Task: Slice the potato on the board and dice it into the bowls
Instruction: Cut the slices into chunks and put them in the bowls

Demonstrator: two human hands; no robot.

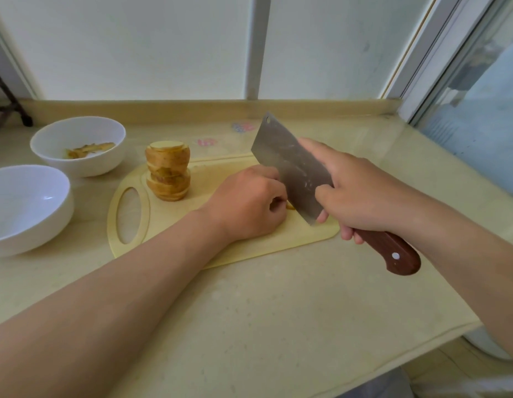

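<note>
mid-frame, the right hand [361, 196] is gripping a brown-handled steel cleaver [289, 168]; the left hand [246, 205], fingers curled, is holding down a small yellow potato piece [290, 207].

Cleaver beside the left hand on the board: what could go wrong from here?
1. The cleaver blade stands right against the knuckles of the left hand, which curls over a mostly hidden potato piece; a fingertip slipping out could be cut.
2. The right hand lays its index finger along the blade's flat side, so it may slide toward the edge.
3. The tall stack of potato slices stands unevenly on the cutting board; a bump could topple it.
</note>
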